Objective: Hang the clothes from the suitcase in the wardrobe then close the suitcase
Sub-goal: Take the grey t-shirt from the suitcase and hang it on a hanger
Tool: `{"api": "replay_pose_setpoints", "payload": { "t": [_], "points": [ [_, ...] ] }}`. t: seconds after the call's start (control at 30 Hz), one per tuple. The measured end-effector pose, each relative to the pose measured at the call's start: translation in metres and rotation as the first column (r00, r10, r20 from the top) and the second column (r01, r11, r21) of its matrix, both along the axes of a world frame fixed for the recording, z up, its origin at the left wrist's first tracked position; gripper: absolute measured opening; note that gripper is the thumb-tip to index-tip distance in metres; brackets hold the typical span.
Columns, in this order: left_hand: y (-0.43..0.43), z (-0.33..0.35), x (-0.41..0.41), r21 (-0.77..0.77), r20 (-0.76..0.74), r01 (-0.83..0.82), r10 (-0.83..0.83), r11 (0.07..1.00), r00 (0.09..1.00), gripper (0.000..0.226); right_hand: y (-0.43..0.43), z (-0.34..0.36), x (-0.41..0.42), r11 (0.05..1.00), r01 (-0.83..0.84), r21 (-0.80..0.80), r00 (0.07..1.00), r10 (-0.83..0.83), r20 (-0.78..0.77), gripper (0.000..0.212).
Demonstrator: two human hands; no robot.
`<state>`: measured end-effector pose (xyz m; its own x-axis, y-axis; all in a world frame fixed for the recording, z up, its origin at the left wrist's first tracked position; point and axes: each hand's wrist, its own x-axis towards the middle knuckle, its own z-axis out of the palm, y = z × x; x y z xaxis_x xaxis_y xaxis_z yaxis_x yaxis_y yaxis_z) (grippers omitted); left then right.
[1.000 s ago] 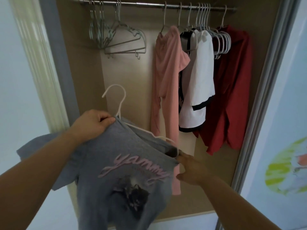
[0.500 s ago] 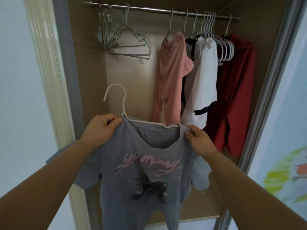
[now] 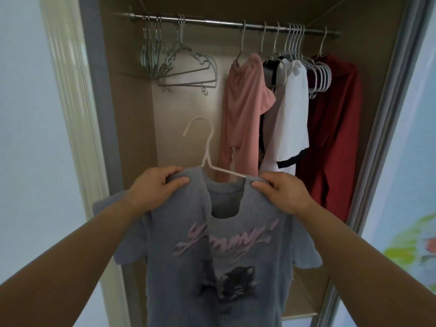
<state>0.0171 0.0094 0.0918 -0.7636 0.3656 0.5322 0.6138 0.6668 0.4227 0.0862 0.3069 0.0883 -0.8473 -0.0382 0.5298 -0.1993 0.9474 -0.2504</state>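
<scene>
I hold a grey T-shirt with pink lettering and a dark cat print up in front of the open wardrobe. It sits on a white hanger whose hook points up and left. My left hand pinches the shirt's left shoulder. My right hand pinches the right shoulder. The metal rail runs across the wardrobe top, well above the hanger hook. The suitcase is out of view.
On the rail hang several empty grey-green hangers at left, then a pink garment, a white top with black trim, empty white hangers and a red garment. A gap lies between the grey-green hangers and the pink garment.
My right hand moved from the shirt's lower side up to its right shoulder. The shirt went from tilted and bunched to level and spread on the hanger, raised slightly.
</scene>
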Motion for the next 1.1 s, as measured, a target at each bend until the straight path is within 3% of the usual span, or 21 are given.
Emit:
{"api": "replay_pose_setpoints", "payload": {
  "t": [0.07, 0.17, 0.3, 0.4, 0.53, 0.63, 0.7, 0.77, 0.87, 0.93, 1.0, 1.1],
  "points": [
    [-0.019, 0.001, -0.002, -0.086, -0.014, -0.072, 0.071, 0.994, 0.997, 0.045, 0.018, 0.004, 0.003, 0.998, 0.041, -0.057, 0.999, -0.042, -0.027, 0.041],
    [-0.033, 0.001, -0.001, 0.03, 0.007, -0.071, 0.071, 0.997, 0.997, 0.025, 0.038, 0.009, 0.007, 0.992, 0.072, -0.099, 0.997, -0.074, -0.021, 0.041],
    [-0.033, 0.003, -0.007, 0.129, 0.022, -0.083, 0.081, 0.988, 0.997, 0.032, 0.049, 0.014, 0.007, 0.98, 0.052, -0.19, 0.998, -0.059, -0.031, 0.04],
    [-0.029, 0.005, -0.014, 0.223, 0.145, -0.146, 0.115, 0.964, 0.983, 0.041, 0.052, 0.018, 0.006, 0.97, 0.06, -0.234, 0.997, -0.07, -0.035, 0.04],
    [-0.024, 0.006, -0.016, 0.352, 0.204, -0.118, 0.047, 0.929, 0.978, 0.019, 0.062, 0.02, 0.005, 0.959, 0.051, -0.28, 0.997, -0.063, -0.034, 0.04],
    [-0.024, 0.0, -0.019, 0.436, 0.216, -0.078, -0.02, 0.896, 0.976, 0.018, 0.074, 0.02, 0.007, 0.947, 0.06, -0.316, 0.998, -0.063, -0.001, 0.04],
    [-0.023, -0.001, -0.022, 0.503, 0.276, -0.113, -0.035, 0.857, 0.96, 0.033, 0.079, 0.02, 0.01, 0.933, 0.068, -0.353, 0.998, -0.068, 0.014, 0.042],
    [-0.025, 0.0, -0.024, 0.545, 0.341, -0.24, 0.05, 0.803, 0.939, 0.047, 0.085, 0.02, 0.013, 0.915, 0.058, -0.4, 0.998, -0.061, 0.006, 0.047],
    [-0.031, -0.004, -0.03, 0.329, 0.323, -0.404, 0.3, 0.853, 0.898, 0.041, 0.092, 0.022, 0.017, 0.901, 0.067, -0.429, 0.997, -0.081, -0.014, 0.056],
    [-0.025, -0.004, -0.03, 0.258, 0.268, -0.423, 0.356, 0.869, 0.895, 0.038, 0.088, 0.024, 0.016, 0.915, 0.088, -0.393, 0.995, -0.1, -0.008, 0.042],
    [-0.008, 0.003, -0.027, 0.28, 0.088, -0.338, 0.327, 0.899, 0.941, 0.046, 0.079, 0.027, 0.013, 0.938, 0.099, -0.331, 0.994, -0.112, -0.02, 0.036],
    [0.02, 0.009, -0.023, 0.044, -0.149, -0.134, 0.139, 0.99, 0.979, 0.057, 0.06, 0.032, 0.007, 0.963, 0.104, -0.249, 0.993, -0.115, -0.031, 0.035]
  ]
}}
